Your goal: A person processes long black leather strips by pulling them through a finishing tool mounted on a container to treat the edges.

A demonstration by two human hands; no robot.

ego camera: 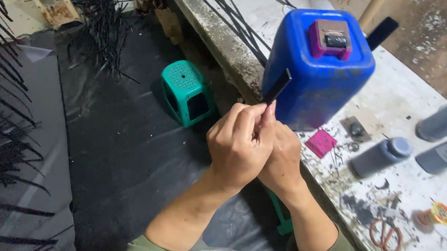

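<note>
Fingers of left hand and right hand pinch a flat black strip pointing to one o'clock, just before the blue jerrycan; a slack pinch could let it slip floorward.

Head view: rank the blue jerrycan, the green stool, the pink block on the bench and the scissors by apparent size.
1. Blue jerrycan, clearly the largest.
2. Green stool; it sits farther down on the floor, so it may look smaller than it is.
3. Scissors and pink block look about alike, so I leave them unranked.
</note>
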